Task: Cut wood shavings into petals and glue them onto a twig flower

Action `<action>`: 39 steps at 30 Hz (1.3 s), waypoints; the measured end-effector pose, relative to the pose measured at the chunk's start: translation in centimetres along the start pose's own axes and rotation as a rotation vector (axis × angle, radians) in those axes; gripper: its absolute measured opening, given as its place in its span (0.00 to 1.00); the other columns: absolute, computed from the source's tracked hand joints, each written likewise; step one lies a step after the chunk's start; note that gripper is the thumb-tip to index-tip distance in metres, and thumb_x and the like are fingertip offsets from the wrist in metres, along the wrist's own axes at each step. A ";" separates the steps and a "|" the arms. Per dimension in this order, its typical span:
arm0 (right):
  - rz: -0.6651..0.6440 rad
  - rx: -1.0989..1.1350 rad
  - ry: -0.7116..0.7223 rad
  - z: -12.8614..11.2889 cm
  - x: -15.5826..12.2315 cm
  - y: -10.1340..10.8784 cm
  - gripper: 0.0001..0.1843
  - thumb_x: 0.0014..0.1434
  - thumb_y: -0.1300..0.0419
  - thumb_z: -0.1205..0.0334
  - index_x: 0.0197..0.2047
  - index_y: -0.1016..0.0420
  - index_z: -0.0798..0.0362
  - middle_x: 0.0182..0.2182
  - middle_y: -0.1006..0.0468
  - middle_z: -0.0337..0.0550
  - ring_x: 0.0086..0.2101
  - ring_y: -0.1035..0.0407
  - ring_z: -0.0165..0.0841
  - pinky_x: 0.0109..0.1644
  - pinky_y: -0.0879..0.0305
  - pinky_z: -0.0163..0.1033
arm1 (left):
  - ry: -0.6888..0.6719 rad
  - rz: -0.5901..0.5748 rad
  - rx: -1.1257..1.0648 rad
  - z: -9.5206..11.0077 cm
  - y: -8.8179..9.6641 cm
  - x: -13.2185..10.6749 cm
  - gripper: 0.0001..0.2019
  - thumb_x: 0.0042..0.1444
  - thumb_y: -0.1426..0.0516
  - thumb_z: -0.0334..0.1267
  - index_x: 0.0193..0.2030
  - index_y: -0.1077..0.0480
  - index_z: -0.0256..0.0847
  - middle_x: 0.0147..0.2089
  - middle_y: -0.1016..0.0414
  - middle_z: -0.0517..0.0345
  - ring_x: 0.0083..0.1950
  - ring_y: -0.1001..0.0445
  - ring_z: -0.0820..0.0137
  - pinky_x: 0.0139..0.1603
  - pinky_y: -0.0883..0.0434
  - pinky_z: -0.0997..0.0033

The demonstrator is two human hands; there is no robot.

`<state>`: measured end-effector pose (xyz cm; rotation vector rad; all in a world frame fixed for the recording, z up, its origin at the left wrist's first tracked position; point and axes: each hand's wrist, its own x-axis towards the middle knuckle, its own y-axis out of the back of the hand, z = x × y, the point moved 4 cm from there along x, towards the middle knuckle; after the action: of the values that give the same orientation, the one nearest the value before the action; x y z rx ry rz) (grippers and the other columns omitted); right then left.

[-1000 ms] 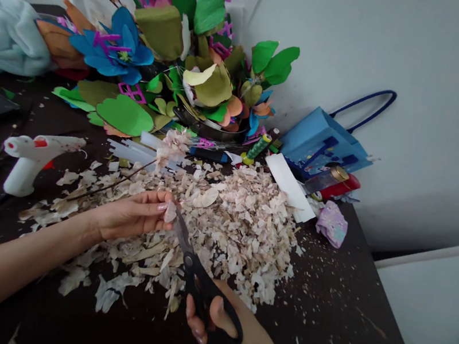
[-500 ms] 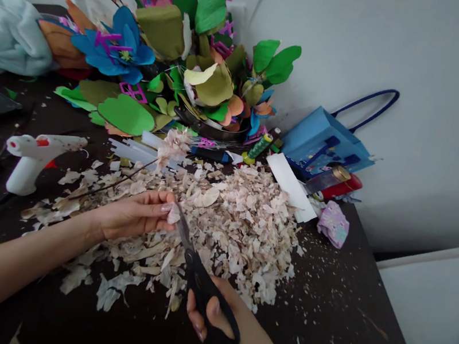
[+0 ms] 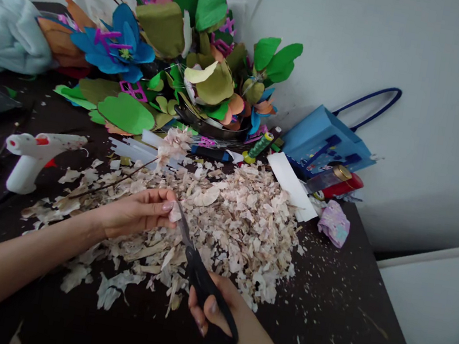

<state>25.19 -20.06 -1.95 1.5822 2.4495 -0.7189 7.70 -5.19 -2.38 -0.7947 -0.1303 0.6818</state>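
black scissors [image 3: 203,284], pinkish-beige scraps [image 3: 237,231], blue paper flower [image 3: 114,46]

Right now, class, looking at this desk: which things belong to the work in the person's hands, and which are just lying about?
In the work:
left hand, pinching a pale scrap
right hand
black-handled scissors
heap of pale petal scraps

Lying about:
white glue gun
green thread spool
blue bag
blue artificial flower

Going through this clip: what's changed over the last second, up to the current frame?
The left hand has edged slightly rightward, keeping its pinch on a pale flake. The black-handled scissors, held in the right hand, stay at that flake. Nothing was taken up or let go. The flake pile and hot glue gun stayed put, apart from slight camera drift.
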 end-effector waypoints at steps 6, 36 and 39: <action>0.001 0.008 0.001 0.7 0.0 0.2 0.34 0.48 0.37 0.31 0.34 0.32 0.58 0.19 0.33 0.34 0.18 0.41 0.22 0.23 0.41 0.29 | 0.002 -0.022 0.004 0.0 0.0 0.0 0.08 0.56 0.35 0.34 0.37 0.30 0.36 0.34 0.23 0.59 0.35 0.22 0.73 0.42 0.25 0.74; 0.024 0.019 -0.002 0.8 -0.2 0.4 0.31 0.50 0.36 0.34 0.33 0.32 0.57 0.18 0.34 0.33 0.17 0.42 0.22 0.21 0.42 0.29 | 0.025 0.023 0.074 0.3 0.2 -0.1 0.08 0.55 0.35 0.35 0.36 0.30 0.35 0.36 0.23 0.57 0.34 0.22 0.72 0.41 0.25 0.73; 0.023 0.024 0.007 0.6 -0.1 0.3 0.29 0.51 0.35 0.36 0.32 0.33 0.57 0.18 0.34 0.33 0.17 0.42 0.21 0.21 0.43 0.29 | 0.017 0.030 0.084 0.4 0.1 -0.1 0.08 0.56 0.36 0.34 0.36 0.30 0.35 0.36 0.24 0.58 0.34 0.23 0.73 0.41 0.25 0.73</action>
<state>25.42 -20.34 -2.49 1.6218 2.4324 -0.7424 7.41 -4.95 -2.18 -0.7233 -0.0741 0.7045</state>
